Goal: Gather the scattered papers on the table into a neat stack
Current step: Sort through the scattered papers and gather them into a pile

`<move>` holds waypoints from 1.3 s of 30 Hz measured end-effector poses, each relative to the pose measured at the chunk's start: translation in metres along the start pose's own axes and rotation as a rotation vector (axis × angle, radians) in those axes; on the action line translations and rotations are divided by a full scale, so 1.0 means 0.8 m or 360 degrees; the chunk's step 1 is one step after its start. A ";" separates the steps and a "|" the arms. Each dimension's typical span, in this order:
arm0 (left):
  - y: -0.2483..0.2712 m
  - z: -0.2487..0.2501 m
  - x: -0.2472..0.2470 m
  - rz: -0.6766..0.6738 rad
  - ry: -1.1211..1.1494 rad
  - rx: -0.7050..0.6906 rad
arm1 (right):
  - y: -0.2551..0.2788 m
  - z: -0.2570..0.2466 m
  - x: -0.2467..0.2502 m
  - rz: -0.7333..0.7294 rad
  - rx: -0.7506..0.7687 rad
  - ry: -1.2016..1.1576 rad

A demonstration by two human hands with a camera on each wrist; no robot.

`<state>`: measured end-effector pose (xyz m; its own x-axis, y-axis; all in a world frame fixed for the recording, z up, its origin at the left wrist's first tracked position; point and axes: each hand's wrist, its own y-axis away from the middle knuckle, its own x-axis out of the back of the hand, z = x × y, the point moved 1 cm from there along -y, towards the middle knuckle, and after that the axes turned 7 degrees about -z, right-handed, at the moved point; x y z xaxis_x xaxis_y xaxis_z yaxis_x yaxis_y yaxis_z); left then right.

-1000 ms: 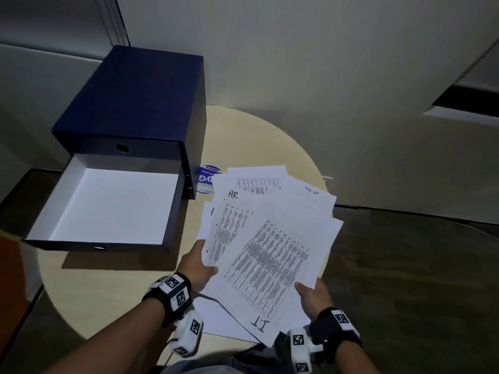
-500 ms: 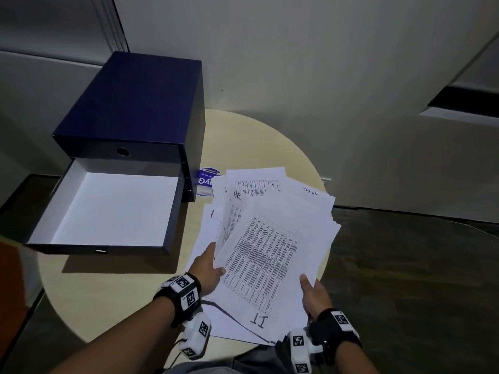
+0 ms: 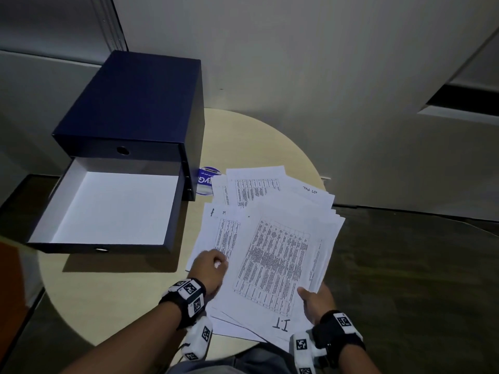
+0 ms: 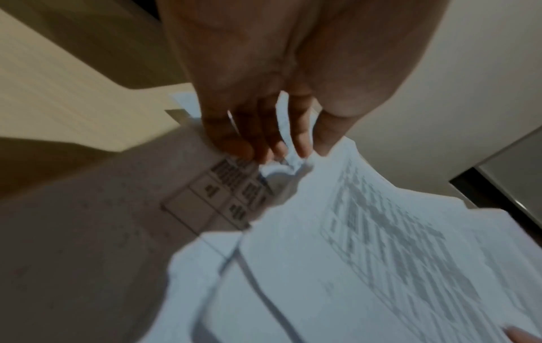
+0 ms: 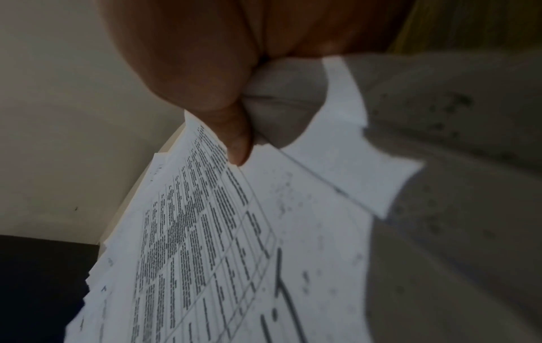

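A fanned bundle of printed papers [image 3: 280,265], its top sheet marked "IT", is held over the right side of the round table [image 3: 121,300]. My right hand [image 3: 316,300] grips the bundle's near right corner, with the thumb on top; the right wrist view shows that thumb [image 5: 234,143] pressing the sheets [image 5: 205,232]. My left hand [image 3: 213,268] is at the bundle's left edge and pinches the wrinkled edge of a sheet there. In the left wrist view its fingertips [image 4: 278,153] close on that paper [image 4: 381,255]. More sheets [image 3: 253,184] lie spread beyond the bundle.
A dark blue drawer box [image 3: 135,103] stands at the table's left, its white-lined drawer [image 3: 108,206] pulled out towards me. A round blue sticker [image 3: 205,180] lies between the box and the papers. A wall runs close behind the table, and there is dark floor to the right.
My left hand has let go of the bundle's left side and now pinches a sheet edge further left. The sheet marked "HR" is now covered.
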<state>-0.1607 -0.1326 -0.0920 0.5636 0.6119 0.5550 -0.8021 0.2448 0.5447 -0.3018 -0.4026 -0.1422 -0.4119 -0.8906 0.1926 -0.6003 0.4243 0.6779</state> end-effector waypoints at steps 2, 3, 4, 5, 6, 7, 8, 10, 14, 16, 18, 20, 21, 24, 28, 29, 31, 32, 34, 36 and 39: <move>-0.001 -0.010 0.016 0.0236 -0.0049 0.0147 | -0.001 0.005 0.005 0.0042 -0.0035 -0.0033; 0.000 -0.014 0.024 0.0294 -0.0012 0.0252 | 0.000 0.006 0.007 0.0048 -0.0049 -0.0041; 0.000 -0.015 0.029 0.0291 0.0084 0.0348 | -0.001 0.008 0.007 0.0057 -0.0062 -0.0044; 0.000 -0.016 0.033 0.0274 0.0185 0.0359 | -0.003 0.010 0.007 0.0064 -0.0076 -0.0038; -0.001 -0.017 0.033 0.0227 0.0233 0.0345 | -0.004 0.012 0.005 0.0071 -0.0087 -0.0028; -0.001 -0.015 0.034 0.0185 0.0234 0.0309 | -0.007 0.013 0.004 0.0077 -0.0095 -0.0015; -0.002 -0.015 0.034 0.0174 0.0201 0.0295 | -0.008 0.014 0.002 0.0088 -0.0107 -0.0003; -0.003 -0.014 0.035 0.0235 0.0155 0.0266 | -0.011 0.014 0.001 0.0102 -0.0117 0.0049; 0.003 -0.010 0.043 0.0260 0.0143 0.0246 | -0.012 0.011 0.005 0.0091 -0.0099 0.0135; 0.009 -0.007 0.047 0.0299 0.0017 0.0211 | -0.007 0.005 0.004 0.0089 -0.0077 0.0188; 0.016 0.003 0.050 0.0381 -0.0134 0.0114 | -0.001 -0.001 0.002 0.0107 -0.0068 0.0256; 0.023 0.016 0.053 0.0478 -0.0220 0.0005 | 0.000 -0.003 0.001 0.0119 -0.0080 0.0258; 0.026 0.024 0.055 0.0529 -0.0247 -0.0056 | 0.000 -0.004 -0.001 0.0111 -0.0094 0.0254; 0.029 0.047 0.064 0.0642 -0.0273 -0.0184 | -0.011 0.003 -0.002 0.0090 -0.0137 0.0217; 0.046 0.085 0.092 0.0769 -0.0202 -0.0289 | -0.014 0.005 -0.004 0.0116 -0.0174 0.0240; 0.052 0.094 0.100 0.0814 -0.0192 -0.0330 | -0.013 0.004 -0.005 0.0116 -0.0176 0.0235; 0.067 0.113 0.119 0.0899 -0.0160 -0.0411 | -0.011 0.000 -0.004 0.0124 -0.0160 0.0264; 0.075 0.123 0.129 0.0953 -0.0142 -0.0467 | -0.010 -0.002 -0.004 0.0125 -0.0157 0.0283; 0.091 0.143 0.151 0.1107 -0.0075 -0.0649 | -0.007 -0.007 -0.003 0.0116 -0.0169 0.0313; 0.109 0.163 0.176 0.1305 0.0099 -0.0878 | -0.005 -0.008 -0.003 0.0103 -0.0180 0.0333; 0.122 0.183 0.199 0.1413 0.0536 -0.1051 | -0.006 -0.007 -0.003 0.0110 -0.0226 0.0377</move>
<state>-0.1204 -0.1213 0.1419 -0.2518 0.9106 0.3276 -0.8923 -0.0875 -0.4428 -0.2943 -0.4036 -0.1417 -0.2669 -0.8808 0.3911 -0.4674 0.4732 0.7467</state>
